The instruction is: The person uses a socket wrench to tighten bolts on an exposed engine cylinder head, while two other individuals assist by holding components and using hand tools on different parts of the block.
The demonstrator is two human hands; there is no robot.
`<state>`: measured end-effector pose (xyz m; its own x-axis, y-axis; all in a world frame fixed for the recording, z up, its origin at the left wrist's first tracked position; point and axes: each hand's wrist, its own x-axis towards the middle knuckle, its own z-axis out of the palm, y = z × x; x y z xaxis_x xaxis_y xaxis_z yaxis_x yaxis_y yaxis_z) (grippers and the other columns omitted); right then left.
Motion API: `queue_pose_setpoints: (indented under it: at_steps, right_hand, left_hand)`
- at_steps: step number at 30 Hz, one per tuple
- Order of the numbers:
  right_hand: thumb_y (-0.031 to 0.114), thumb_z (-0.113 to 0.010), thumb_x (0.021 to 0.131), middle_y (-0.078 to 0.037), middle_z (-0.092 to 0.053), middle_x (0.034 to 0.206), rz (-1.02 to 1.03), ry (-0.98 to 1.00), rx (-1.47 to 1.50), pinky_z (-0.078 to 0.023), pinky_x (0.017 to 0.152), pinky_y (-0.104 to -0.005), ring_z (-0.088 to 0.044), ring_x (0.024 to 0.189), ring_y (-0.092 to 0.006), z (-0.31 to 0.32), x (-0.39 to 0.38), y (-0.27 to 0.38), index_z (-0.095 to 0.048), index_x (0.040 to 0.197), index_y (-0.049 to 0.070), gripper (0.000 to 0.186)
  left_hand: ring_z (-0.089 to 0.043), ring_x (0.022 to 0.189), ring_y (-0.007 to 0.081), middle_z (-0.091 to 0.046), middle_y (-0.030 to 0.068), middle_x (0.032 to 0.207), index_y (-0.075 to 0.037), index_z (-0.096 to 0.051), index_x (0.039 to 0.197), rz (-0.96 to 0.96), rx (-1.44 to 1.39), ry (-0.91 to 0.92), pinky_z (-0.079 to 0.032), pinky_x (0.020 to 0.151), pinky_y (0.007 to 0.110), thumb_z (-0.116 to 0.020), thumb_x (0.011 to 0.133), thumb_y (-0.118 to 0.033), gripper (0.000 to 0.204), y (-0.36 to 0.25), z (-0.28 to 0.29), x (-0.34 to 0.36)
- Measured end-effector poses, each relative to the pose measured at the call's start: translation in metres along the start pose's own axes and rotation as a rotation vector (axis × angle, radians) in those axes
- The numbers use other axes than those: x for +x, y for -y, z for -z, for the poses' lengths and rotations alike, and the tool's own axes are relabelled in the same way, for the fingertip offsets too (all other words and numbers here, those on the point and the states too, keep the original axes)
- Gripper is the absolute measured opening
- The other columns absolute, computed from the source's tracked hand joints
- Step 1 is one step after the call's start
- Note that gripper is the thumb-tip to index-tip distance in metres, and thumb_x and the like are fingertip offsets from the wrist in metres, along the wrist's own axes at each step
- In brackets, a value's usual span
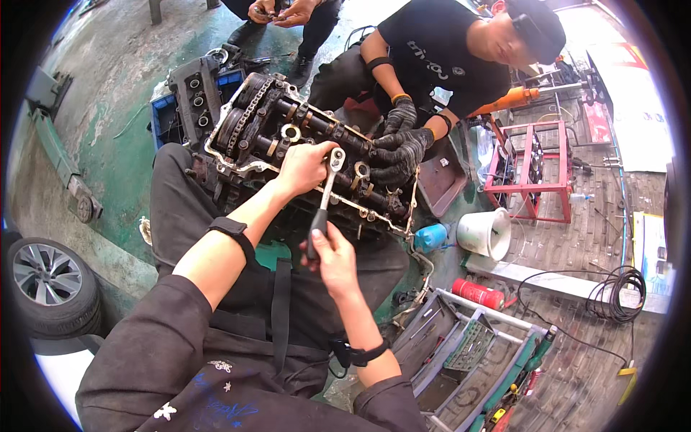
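An engine cylinder head [353,205] with exposed camshafts [317,122] and a timing chain [248,115] lies in front of my knees. My right hand [335,265] is closed around the black handle of a ratchet wrench [328,189], which slants up and away over the near edge of the engine. Beside the ratchet's round head, my left hand [304,170] is closed, its thumb side against that head; its other fingers are partly hidden. Across the engine, a co-worker's gloved hands [403,147] rest on the far camshaft.
A blue crate [164,119] with a dark engine cover stands behind left. To the right are a tray [443,176], a white bucket [484,234], a red metal frame [529,169], a fire extinguisher [479,294] and a tool cart [471,345]. A wheel [54,284] lies left.
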<state>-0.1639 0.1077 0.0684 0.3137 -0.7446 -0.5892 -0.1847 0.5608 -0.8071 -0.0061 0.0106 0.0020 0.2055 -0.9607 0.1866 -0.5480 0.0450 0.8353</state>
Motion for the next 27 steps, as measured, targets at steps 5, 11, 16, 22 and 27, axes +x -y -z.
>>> queue_pose_setpoints:
  at_steps: [5, 11, 16, 22, 27]
  right_hand:
    - [0.020, -0.063, 0.092, -0.001, -0.060, 0.070, -0.012, -0.213, -0.109, -0.035, 0.043, -0.0181, -0.046, 0.050, -0.0037, 0.058, 0.003, 0.035, -0.059, 0.119, 0.002, 0.033]
    - [0.021, -0.064, 0.090, 0.000, -0.061, 0.074, 0.134, -0.266, -0.281, -0.039, 0.048, -0.0202, -0.052, 0.056, -0.0051, 0.128, 0.046, 0.036, -0.064, 0.115, 0.003, 0.031]
    - [0.019, -0.062, 0.092, -0.004, -0.066, 0.079, 0.038, -0.128, -0.293, -0.043, 0.048, -0.0225, -0.057, 0.055, -0.0089, 0.111, 0.032, 0.031, -0.060, 0.120, 0.001, 0.034]
    - [0.022, -0.055, 0.097, -0.012, -0.066, 0.087, -0.030, 0.012, -0.107, -0.049, 0.049, -0.0237, -0.063, 0.061, -0.0146, 0.042, 0.002, 0.017, -0.049, 0.130, 0.000, 0.040]
    - [0.023, -0.049, 0.100, -0.012, -0.066, 0.088, 0.058, 0.042, 0.076, -0.052, 0.053, -0.0275, -0.066, 0.066, -0.0179, -0.006, 0.004, -0.002, -0.048, 0.125, 0.000, 0.034]
  left_hand:
    - [-0.066, 0.078, 0.0361, -0.066, 0.0199, 0.080, -0.008, -0.065, 0.104, 0.040, 0.009, 0.002, -0.051, 0.070, 0.045, -0.061, 0.082, -0.014, 0.024, 0.005, -0.005, 0.002]
    - [-0.066, 0.079, 0.0353, -0.067, 0.0176, 0.082, -0.009, -0.065, 0.105, 0.040, -0.002, 0.023, -0.050, 0.069, 0.043, -0.064, 0.081, -0.017, 0.026, 0.003, -0.006, 0.002]
    - [-0.066, 0.078, 0.0356, -0.067, 0.0177, 0.080, -0.009, -0.065, 0.104, 0.044, 0.029, 0.034, -0.050, 0.070, 0.043, -0.063, 0.079, -0.016, 0.026, 0.000, -0.002, 0.001]
    - [-0.066, 0.073, 0.0342, -0.067, 0.0155, 0.076, -0.014, -0.065, 0.106, -0.017, 0.050, 0.016, -0.051, 0.065, 0.042, -0.065, 0.077, -0.013, 0.029, 0.001, -0.003, 0.001]
    - [-0.066, 0.068, 0.0293, -0.068, 0.0101, 0.082, -0.023, -0.064, 0.113, -0.194, 0.057, -0.044, -0.052, 0.061, 0.041, -0.063, 0.081, -0.020, 0.031, 0.004, -0.005, 0.001]
